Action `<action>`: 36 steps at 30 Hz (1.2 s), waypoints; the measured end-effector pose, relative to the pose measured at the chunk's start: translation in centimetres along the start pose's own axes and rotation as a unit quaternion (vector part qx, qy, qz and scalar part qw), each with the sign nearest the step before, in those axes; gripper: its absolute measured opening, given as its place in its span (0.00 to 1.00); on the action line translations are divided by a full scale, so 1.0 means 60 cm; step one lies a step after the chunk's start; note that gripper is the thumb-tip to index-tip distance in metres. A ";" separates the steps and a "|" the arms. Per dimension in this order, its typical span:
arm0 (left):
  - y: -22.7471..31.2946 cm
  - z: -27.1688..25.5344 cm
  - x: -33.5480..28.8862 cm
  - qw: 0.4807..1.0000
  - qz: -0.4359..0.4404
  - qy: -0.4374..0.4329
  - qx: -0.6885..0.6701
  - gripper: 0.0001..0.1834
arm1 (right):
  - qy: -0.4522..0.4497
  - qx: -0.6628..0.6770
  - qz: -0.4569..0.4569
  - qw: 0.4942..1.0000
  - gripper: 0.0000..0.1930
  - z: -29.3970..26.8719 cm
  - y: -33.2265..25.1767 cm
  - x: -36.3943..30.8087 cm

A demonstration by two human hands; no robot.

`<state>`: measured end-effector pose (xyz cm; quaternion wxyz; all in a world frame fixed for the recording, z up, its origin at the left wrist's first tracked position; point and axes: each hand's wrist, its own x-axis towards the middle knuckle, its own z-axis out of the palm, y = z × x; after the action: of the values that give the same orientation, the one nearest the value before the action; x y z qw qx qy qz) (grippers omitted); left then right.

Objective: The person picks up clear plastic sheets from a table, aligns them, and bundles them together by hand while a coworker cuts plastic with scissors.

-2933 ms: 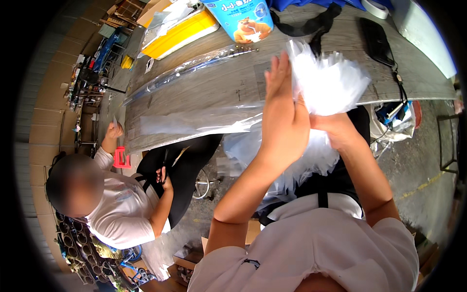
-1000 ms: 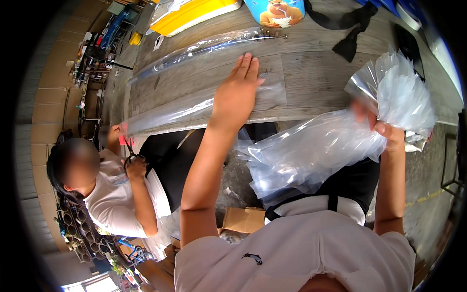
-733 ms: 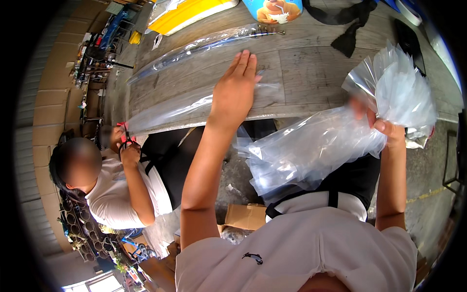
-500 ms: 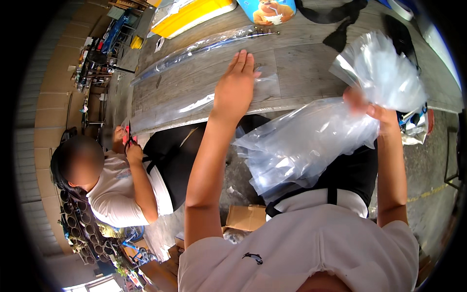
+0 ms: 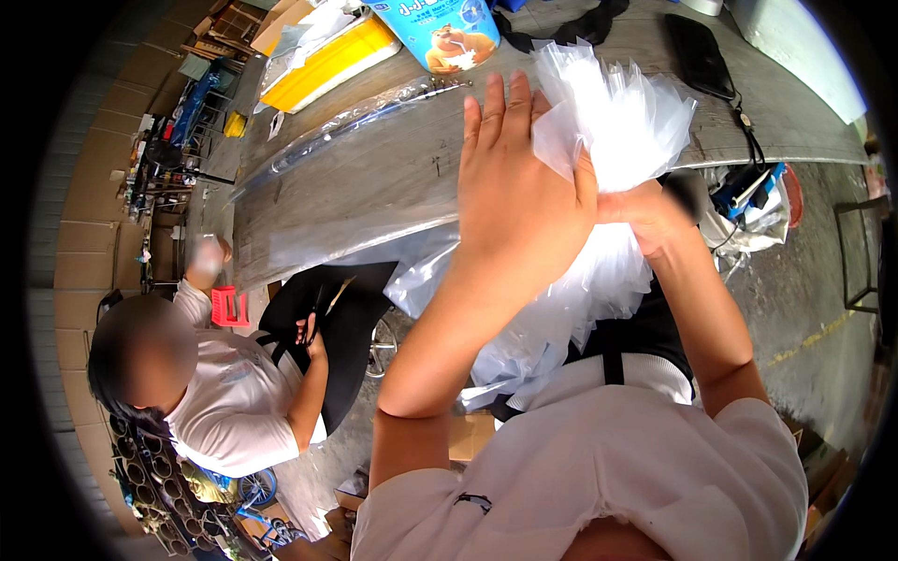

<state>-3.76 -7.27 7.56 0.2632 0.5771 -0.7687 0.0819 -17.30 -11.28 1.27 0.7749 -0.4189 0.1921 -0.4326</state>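
Observation:
A bunched bundle of clear plastic bags [image 5: 617, 122] is gathered in my right hand [image 5: 645, 220], whose fingers are closed round its narrow middle. Its upper end fans out over the table, and the lower end [image 5: 599, 299] hangs in front of my lap. My left hand [image 5: 528, 178] lies against the bundle's left side with the fingers stretched out and the thumb touching the plastic. Flat clear plastic [image 5: 327, 234] lies along the near table edge. Beyond it rests a long clear sleeve [image 5: 337, 122] with thin rods inside.
On the grey wooden table [image 5: 393, 159] stand a yellow box [image 5: 327, 65] and a blue pack with a bear picture [image 5: 454, 42]. A black phone [image 5: 700, 56] with a strap lies at the right. To my left, a seated co-worker holds black scissors [image 5: 313, 327] near a red stool [image 5: 229, 307].
My left hand has lifted off the tabletop plastic and moved right to the bundle. My right hand has brought the bundle leftward. The co-worker's scissors are lower, and their other hand has moved aside.

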 end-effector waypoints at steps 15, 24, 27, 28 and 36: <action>-0.197 -0.140 -0.341 0.878 -0.415 -0.217 -0.096 0.35 | -0.024 -0.010 -0.108 0.994 0.19 -0.145 -0.006 0.001; -0.443 -0.156 -0.217 0.920 -0.147 0.040 0.361 0.34 | 0.008 -0.029 -0.110 0.994 0.25 -0.139 -0.002 0.004; -0.536 -0.127 -0.224 0.935 -0.053 -0.030 0.348 0.17 | 0.016 -0.027 -0.108 0.994 0.25 -0.132 0.000 0.002; -0.531 -0.106 -0.208 0.959 -0.054 0.001 0.278 0.14 | 0.028 -0.043 -0.104 0.993 0.26 -0.128 -0.004 -0.002; -0.347 -0.024 -0.095 0.989 0.016 0.037 0.143 0.09 | 0.060 -0.105 -0.097 0.988 0.25 -0.120 -0.009 0.001</action>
<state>17.19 -8.52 2.26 0.2050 0.5927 -0.7483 0.2161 -22.26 -14.96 -2.42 0.6679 -0.4880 0.2409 -0.5077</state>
